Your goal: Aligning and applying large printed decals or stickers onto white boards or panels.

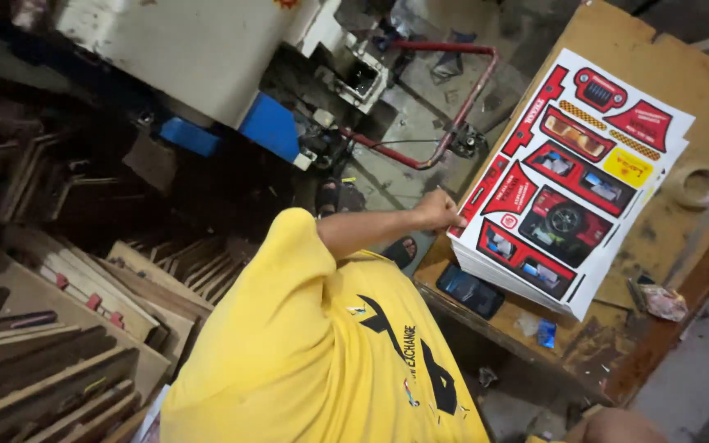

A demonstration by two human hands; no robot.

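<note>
Sticker sheets [572, 176], printed in red with car parts, lie in a thick stack on the worn wooden workbench [699, 98]. My left hand [439, 211] reaches out from my yellow shirt [305, 361] and pinches the near edge of the stack, fingers closed on the paper. My other hand is out of view. A dark phone [471, 290] rests on the bench just beside the stack's lower corner, and a roll of tape [697, 186] sits near the far side. Wooden boards [67, 328] are stacked well apart.
</note>
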